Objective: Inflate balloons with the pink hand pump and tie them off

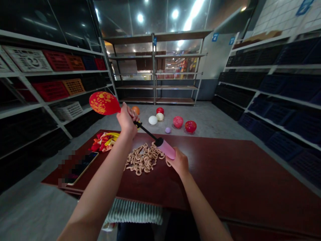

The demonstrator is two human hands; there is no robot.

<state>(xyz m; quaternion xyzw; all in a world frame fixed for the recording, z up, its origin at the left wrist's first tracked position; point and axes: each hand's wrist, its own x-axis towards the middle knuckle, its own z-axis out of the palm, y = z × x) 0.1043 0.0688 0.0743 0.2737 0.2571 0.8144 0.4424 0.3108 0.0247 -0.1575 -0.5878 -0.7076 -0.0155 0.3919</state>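
My left hand (127, 119) is closed around the neck of a half-inflated red balloon with gold print (104, 103), where it meets the black nozzle of a hand pump. My right hand (178, 162) grips the pump's pink barrel (167, 149) just above the dark red table (225, 174). The pump slants from lower right up to the left. Below it, on the table, lies a pile of pale curly clips (142, 158).
A heap of flat red and yellow balloons (104, 140) and a phone (84, 163) lie on the table's left part. Several inflated balloons (178, 122) rest on the floor beyond. Shelves with crates (51, 90) line both sides and the back.
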